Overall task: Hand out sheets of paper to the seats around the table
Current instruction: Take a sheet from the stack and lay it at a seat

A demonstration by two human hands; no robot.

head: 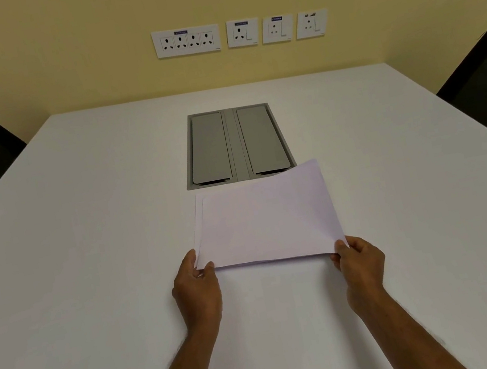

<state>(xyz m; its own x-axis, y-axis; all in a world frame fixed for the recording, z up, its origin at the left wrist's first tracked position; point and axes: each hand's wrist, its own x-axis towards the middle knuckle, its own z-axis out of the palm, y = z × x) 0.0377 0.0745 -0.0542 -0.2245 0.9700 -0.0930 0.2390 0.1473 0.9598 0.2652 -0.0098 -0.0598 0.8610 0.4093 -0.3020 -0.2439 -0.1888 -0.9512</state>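
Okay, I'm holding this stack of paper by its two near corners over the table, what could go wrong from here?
1. The sheets of paper are already offset at the left edge, so more than one might slide out when you deal one.
2. Only the left hand and right hand pinch the near corners; the far right corner curls up and may sag or crease.
3. That far corner overlaps the grey cable box set in the table; it could catch there.

Two bare forearms enter from the bottom edge, uncovered to the frame's edge. The left hand [197,293] and right hand [360,264] are bare too, fingernails cut short.
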